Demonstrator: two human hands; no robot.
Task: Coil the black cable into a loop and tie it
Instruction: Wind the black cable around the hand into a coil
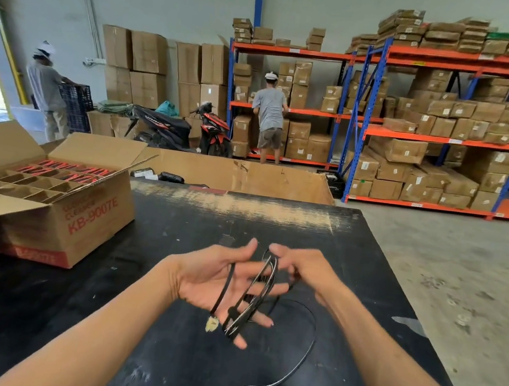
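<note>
An open brown corrugated cardboard box (51, 216) with red "KB-9007E" print is seen on the left of the table, flaps up; a cardboard grid divider is fitted inside, with red-and-black packs (70, 170) filling the far cells and the near cells shown bare. A larger flat-walled cardboard bin (248, 177) is set behind the table; small dark items are lying at its left end, too blurred to name.

The matte black table top (162, 358) is scuffed, with a worn pale strip along the far edge.

The thin glossy black cable (262, 285) is held above the table centre, wound in several narrow oval loops. The left hand (220, 281) is spread wide, palm up, fingers splayed, with the loops hung over the fingers and one strand crossing the palm; a small yellowish connector (212, 324) dangles below it. The right hand (298, 270) is curled narrow, pinching the top of the loops. The loose cable tail is curved in an arc down to the table near the right forearm, its end resting on the surface.

Blue-and-orange steel racks (369, 110) stacked with cardboard cartons are seen behind.
</note>
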